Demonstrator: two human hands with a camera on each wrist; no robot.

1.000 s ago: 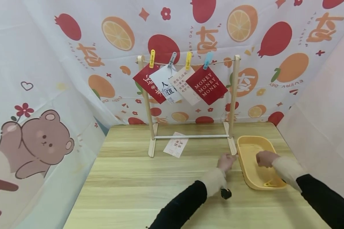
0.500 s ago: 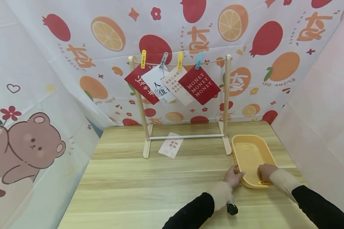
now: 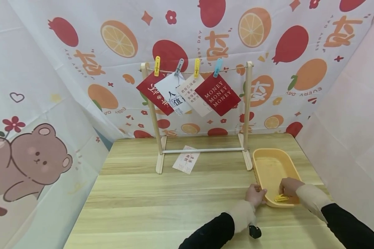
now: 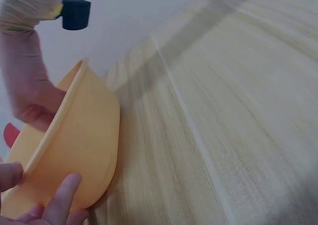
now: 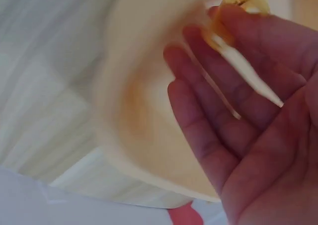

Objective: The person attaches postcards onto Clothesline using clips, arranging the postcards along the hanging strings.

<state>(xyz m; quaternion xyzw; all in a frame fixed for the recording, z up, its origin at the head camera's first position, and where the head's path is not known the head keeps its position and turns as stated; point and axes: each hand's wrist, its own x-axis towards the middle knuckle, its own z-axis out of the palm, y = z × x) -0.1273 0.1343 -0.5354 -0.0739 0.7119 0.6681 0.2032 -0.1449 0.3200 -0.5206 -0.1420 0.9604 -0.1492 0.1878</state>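
The yellow plastic basin (image 3: 272, 169) stands at the right of the table. My left hand (image 3: 255, 195) holds its near left rim, thumb over the edge and fingers along the outer wall, as the left wrist view shows. Inside the basin, near its front end, my right hand (image 3: 290, 186) pinches a yellow clothespin (image 3: 281, 198) between thumb and index finger. In the right wrist view this clothespin (image 5: 241, 1) shows at the fingertips, while the other fingers (image 5: 198, 120) extend loosely.
A wooden rack (image 3: 247, 103) with a string stands at the back. Red, white and cream cards hang there on several clothespins, among them a red card (image 3: 218, 94) under a blue clothespin (image 3: 218, 67). A pale card (image 3: 186, 162) lies beneath the rack's white crossbar (image 3: 205, 150).
My left hand has come from beside the rack's foot to the basin's rim. My right hand has lowered toward the basin's front and taken hold of the yellow clothespin.
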